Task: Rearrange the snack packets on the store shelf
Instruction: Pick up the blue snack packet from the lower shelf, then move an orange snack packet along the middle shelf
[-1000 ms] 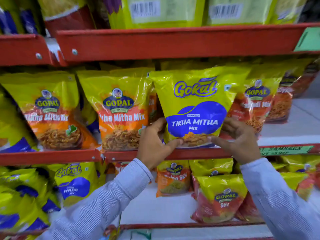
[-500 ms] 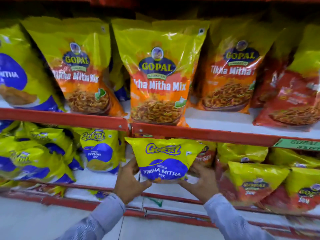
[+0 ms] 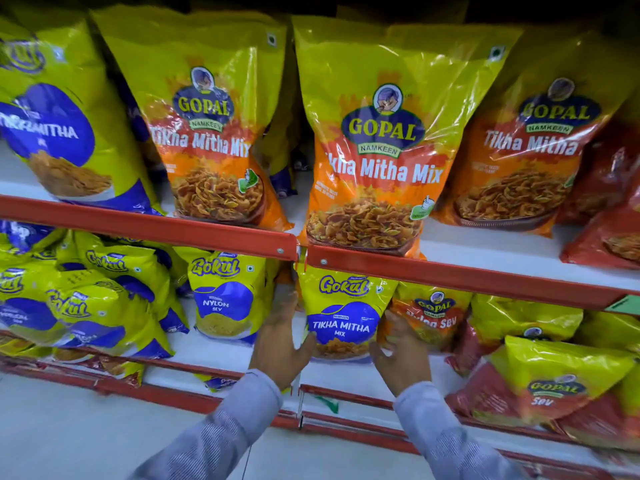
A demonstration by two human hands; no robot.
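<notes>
Gokul Tikha Mitha Mix packet (image 3: 341,315) stands on the lower shelf (image 3: 221,355), and I grip it with my left hand (image 3: 280,344) and right hand (image 3: 398,355) on its two lower sides. Beside it I see a Gokul Nylon Sev packet (image 3: 225,299) to the left and a Gopal Nylon Sev packet (image 3: 431,315) to the right. Gopal Tikha Mitha Mix bags (image 3: 377,150) stand above the red shelf rail (image 3: 450,275).

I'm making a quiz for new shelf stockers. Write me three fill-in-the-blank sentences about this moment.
1. The left hand and right hand hold a yellow-and-blue Gokul packet labelled Tikha Mitha ____.
2. It sits under a ____ metal shelf rail.
3. Left of it stands a yellow Gokul packet labelled Nylon ____.

Missing: Mix; red; Sev
</notes>
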